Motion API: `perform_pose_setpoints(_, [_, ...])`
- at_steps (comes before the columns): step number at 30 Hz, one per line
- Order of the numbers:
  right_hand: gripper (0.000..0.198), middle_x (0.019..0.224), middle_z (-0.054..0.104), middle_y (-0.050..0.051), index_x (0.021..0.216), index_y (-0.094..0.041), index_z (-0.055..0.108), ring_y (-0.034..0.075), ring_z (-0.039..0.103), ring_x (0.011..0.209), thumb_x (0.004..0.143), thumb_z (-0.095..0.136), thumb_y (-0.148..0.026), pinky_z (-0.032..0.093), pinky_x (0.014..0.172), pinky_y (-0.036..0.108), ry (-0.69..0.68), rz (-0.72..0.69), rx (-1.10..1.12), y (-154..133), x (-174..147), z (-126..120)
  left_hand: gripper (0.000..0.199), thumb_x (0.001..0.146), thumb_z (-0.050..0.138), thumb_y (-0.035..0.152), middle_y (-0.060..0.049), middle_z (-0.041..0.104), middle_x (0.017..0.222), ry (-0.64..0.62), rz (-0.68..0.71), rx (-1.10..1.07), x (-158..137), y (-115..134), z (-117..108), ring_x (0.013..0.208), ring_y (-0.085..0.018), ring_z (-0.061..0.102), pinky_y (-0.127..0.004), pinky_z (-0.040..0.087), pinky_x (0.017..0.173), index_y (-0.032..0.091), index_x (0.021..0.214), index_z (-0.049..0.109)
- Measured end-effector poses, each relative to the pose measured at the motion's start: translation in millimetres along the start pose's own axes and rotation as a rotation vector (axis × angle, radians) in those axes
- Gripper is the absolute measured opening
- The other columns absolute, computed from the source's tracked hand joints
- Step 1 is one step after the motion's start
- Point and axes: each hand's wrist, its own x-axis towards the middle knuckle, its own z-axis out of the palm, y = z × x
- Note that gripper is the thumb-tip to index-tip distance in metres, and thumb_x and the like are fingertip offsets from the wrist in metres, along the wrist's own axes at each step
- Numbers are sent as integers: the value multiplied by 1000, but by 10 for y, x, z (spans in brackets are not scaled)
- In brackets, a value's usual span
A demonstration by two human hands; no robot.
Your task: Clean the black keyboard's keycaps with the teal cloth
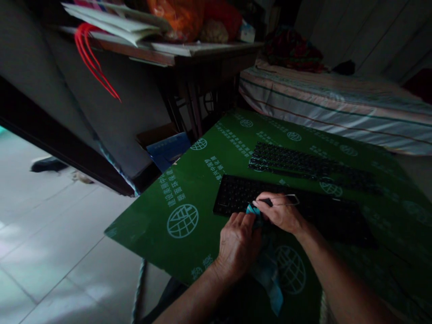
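Observation:
My left hand is closed around a blue cloth, which hangs down over the board's near edge. Close beside it, my right hand grips a small tool with a dark handle and a thin wire loop, seemingly a wire keycap puller. The cloth is bunched up between the fingers of both hands. Just beyond them lies a black keyboard, partly covered by my right hand and forearm. Farther back, black keycaps are laid out in rows.
Everything rests on a green printed board whose left corner juts over the tiled floor. A wooden table piled with bags and papers stands behind on the left. A bed borders the far side. A blue box sits below.

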Motion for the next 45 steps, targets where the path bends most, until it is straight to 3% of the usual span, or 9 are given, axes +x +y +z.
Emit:
perform_pose_setpoints(6, [25,73,68,4,80,-19,63,15,60,66,86,46,-35,44,66,24,76,5,-42,68,-127,121,35,73,53,12,-5,63,88,-5,-20,50,4,9,-22,81,-20,56,-32,49,71,14,108,52])
perform_pose_setpoints(13, [24,63,64,2,78,-19,63,13,56,53,87,46,-34,41,56,22,127,-27,-72,78,-146,146,20,78,48,11,-3,58,75,-74,-53,141,16,63,-68,72,-18,54,-28,45,63,18,93,60])
perform_pose_setpoints(19, [25,72,67,5,74,-19,63,14,60,62,87,46,-32,43,61,22,160,-75,-70,108,-156,166,21,78,48,9,-3,56,74,-59,-56,121,40,91,-68,71,-18,52,-27,44,63,18,92,61])
perform_pose_setpoints(28, [28,62,64,2,75,-18,63,12,56,54,87,44,-35,41,56,21,74,1,-60,38,-160,99,17,76,49,9,-2,57,72,-36,6,74,-27,51,-85,67,-16,51,-26,42,60,17,86,60])
perform_pose_setpoints(34, [33,71,67,5,74,-18,65,13,56,58,88,39,-33,41,62,24,51,-100,-86,7,-210,80,18,76,46,9,-2,57,72,-38,21,26,-115,45,-133,66,-15,50,-25,41,58,17,85,59])
perform_pose_setpoints(39, [32,53,56,0,72,-18,62,12,50,48,87,42,-37,39,52,22,0,42,-36,11,-229,25,17,75,46,10,-3,56,71,-60,32,17,-135,80,-85,65,-16,49,-26,41,57,17,83,59])
perform_pose_setpoints(45, [29,45,48,-3,71,-18,60,11,47,43,85,45,-39,39,48,21,53,133,10,38,-246,10,16,74,48,9,-2,57,72,-69,35,37,-85,147,-31,66,-16,49,-27,42,59,18,82,58])
